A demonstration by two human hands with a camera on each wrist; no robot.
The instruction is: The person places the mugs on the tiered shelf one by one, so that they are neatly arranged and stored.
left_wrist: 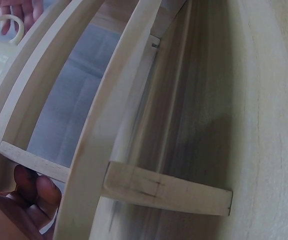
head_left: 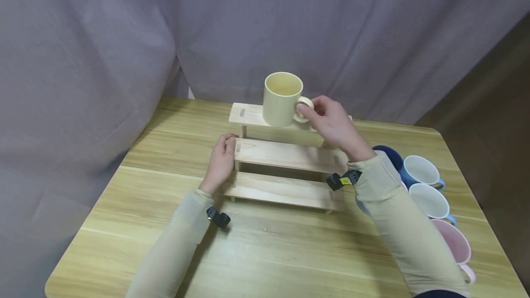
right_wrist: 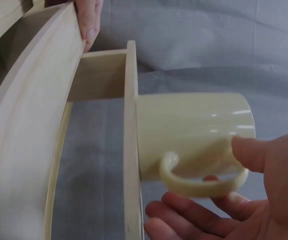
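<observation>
A pale yellow mug (head_left: 278, 105) stands upright on the top tier of a three-step wooden rack (head_left: 285, 190). My right hand (head_left: 331, 121) holds the mug by its handle, the thumb and index finger at the loop; the other fingers hang loosely below it in the right wrist view. In that view the mug's base (right_wrist: 143, 135) meets the top board. My left hand (head_left: 221, 162) grips the left end of the rack at the middle tier. Its fingers (left_wrist: 46, 192) curl round the side support in the left wrist view.
Right of the rack, partly behind my right forearm, stand several mugs: a dark blue one (head_left: 389, 153), light blue ones with white insides (head_left: 428, 200) and a pink one (head_left: 455, 238). A grey curtain (head_left: 265, 22) hangs behind the wooden table (head_left: 136, 224).
</observation>
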